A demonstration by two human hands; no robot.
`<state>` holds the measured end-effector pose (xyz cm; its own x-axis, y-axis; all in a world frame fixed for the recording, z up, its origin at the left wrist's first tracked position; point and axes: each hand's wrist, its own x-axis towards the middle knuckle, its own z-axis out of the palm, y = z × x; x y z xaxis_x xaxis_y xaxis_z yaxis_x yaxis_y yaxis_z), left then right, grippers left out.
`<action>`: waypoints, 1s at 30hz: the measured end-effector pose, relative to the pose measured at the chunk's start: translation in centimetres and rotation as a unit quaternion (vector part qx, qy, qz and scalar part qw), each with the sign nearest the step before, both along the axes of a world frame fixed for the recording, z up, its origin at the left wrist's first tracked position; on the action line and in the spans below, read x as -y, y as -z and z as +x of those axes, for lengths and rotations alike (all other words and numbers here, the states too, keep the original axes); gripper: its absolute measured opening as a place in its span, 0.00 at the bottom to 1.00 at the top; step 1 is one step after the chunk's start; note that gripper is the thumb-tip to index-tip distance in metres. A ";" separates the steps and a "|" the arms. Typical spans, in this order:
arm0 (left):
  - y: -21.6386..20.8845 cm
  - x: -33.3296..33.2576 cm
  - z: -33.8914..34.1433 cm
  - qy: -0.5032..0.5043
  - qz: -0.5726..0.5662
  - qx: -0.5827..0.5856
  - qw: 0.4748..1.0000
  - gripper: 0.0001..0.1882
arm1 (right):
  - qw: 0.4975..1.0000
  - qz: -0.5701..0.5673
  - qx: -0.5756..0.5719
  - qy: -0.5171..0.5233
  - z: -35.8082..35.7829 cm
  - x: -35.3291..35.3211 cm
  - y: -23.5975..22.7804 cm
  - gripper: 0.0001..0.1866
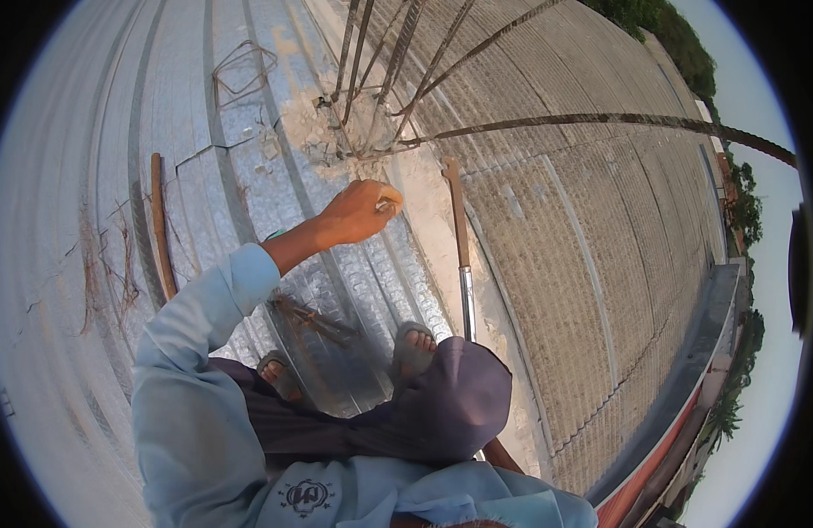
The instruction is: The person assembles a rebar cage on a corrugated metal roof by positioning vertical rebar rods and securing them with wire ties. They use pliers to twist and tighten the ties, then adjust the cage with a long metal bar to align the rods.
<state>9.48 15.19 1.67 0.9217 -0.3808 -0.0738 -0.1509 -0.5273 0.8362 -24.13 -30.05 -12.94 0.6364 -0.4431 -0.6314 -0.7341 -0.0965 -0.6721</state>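
Note:
My left hand (362,211), at the end of a light blue sleeve, is closed in a fist over the corrugated metal sheets. What its curled fingers hold, if anything, I cannot make out. Just right of it lies a long bar tool (457,211) with a notched, rusty brown head and a silver pipe handle (467,304), which runs back behind my bent knee. Of my right arm only a bit of skin shows beside the knee, close to the handle; the right hand's fingers are hidden. Beyond the left hand, rusty rebar rods (398,66) rise from broken concrete (323,132).
A bent wire stirrup (244,75) lies at the far left, and a brown stick (162,224) nearer. Short rods (314,317) lie by my sandalled feet. One long rebar (600,119) arches out to the right over a ribbed roof (591,229), which ends at a gutter (679,378).

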 end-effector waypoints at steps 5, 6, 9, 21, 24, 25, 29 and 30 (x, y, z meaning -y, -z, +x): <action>-3.1 -2.8 -0.1 0.055 0.042 -0.071 0.995 0.16 | 0.999 0.039 0.017 0.025 -1.8 -0.1 -0.3 0.18; -2.2 -4.3 -1.4 0.053 0.064 -0.094 0.992 0.17 | 0.998 0.053 0.013 0.027 -2.4 0.0 -0.7 0.18; 0.3 -8.6 -4.4 -0.041 0.046 -0.125 0.990 0.17 | 0.987 0.141 0.049 0.061 -1.0 -1.0 -0.2 0.18; -16.0 3.8 9.2 -0.013 -0.206 0.239 0.949 0.30 | 0.948 -0.202 0.090 -0.227 9.8 1.0 -0.9 0.12; -18.7 6.9 13.7 -0.030 -0.216 0.303 0.928 0.29 | 0.936 -0.220 0.070 -0.266 15.5 1.2 -3.3 0.13; -18.8 8.0 14.8 -0.037 -0.219 0.299 0.928 0.29 | 0.932 -0.228 0.068 -0.273 16.7 1.7 -3.7 0.13; -20.8 7.7 17.0 -0.069 -0.185 0.295 0.935 0.29 | 0.919 -0.203 0.073 -0.330 21.9 -0.4 -3.5 0.15; -20.8 7.9 17.5 -0.073 -0.185 0.292 0.936 0.29 | 0.915 -0.202 0.068 -0.342 22.6 -0.3 -3.8 0.16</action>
<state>27.02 7.24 22.50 0.8086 -0.1474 0.5696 -0.5870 -0.2692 0.7635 -1.51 -29.75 -9.13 0.9127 -0.0920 -0.3982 -0.3217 -0.7628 -0.5610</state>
